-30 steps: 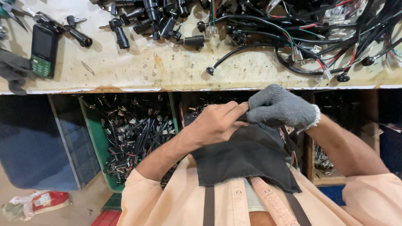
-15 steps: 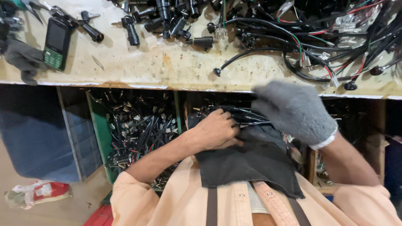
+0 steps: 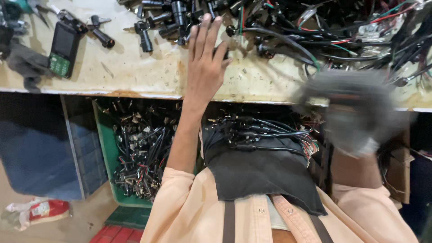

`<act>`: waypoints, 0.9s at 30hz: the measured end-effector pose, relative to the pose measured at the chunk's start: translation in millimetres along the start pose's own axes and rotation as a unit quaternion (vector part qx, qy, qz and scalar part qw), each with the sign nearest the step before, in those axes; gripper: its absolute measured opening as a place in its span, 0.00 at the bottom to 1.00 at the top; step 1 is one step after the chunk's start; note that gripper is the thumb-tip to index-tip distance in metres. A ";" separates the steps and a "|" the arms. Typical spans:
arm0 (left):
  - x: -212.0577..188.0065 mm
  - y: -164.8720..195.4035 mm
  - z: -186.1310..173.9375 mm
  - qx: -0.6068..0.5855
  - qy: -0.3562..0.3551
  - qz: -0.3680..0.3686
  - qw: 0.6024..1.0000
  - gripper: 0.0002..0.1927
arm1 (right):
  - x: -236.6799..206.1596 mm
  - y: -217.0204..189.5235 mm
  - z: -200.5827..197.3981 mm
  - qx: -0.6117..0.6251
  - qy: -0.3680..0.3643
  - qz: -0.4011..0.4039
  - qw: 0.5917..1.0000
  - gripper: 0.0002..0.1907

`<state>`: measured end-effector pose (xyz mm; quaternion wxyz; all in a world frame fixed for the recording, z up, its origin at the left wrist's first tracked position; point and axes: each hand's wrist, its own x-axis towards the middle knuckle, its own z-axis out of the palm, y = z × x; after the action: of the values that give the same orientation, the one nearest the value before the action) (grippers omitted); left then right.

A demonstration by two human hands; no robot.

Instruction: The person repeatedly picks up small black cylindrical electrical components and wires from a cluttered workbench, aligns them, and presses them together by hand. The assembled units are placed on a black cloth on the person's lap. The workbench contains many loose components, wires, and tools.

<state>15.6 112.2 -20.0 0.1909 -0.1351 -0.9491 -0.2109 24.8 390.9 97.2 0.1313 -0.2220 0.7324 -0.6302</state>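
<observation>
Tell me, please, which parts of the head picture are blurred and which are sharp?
In the head view, the gloved right hand is smeared by motion blur; the bare left hand, the cables on the dark cloth and the phone on the workbench look sharp; light is even, without strong glare.

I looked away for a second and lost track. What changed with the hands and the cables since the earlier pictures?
The bare left hand left the cable bundle on the dark lap cloth and reached up onto the workbench, fingers spread by the black connectors. The gloved right hand lifted off too, now blurred and holding nothing visible. The bundle, cloth and green bin stayed put.
</observation>
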 end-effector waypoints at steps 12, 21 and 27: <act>-63.1 82.2 -30.5 -0.808 0.003 -0.300 0.507 0.29 | -8.9 26.6 48.9 0.017 0.146 0.010 0.989 0.05; -78.5 94.1 -28.0 -0.767 -0.076 -0.251 0.585 0.21 | -20.4 -2.0 24.2 0.079 0.016 -0.016 0.997 0.07; -91.6 86.8 -33.9 -0.722 -0.127 -0.295 0.612 0.32 | -8.8 -12.3 39.7 -0.278 -0.063 -0.047 0.957 0.10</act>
<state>136.8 156.7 0.3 -0.1639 0.0330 -0.4927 -0.8540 53.1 359.6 101.7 0.0804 -0.3229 0.8577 -0.3919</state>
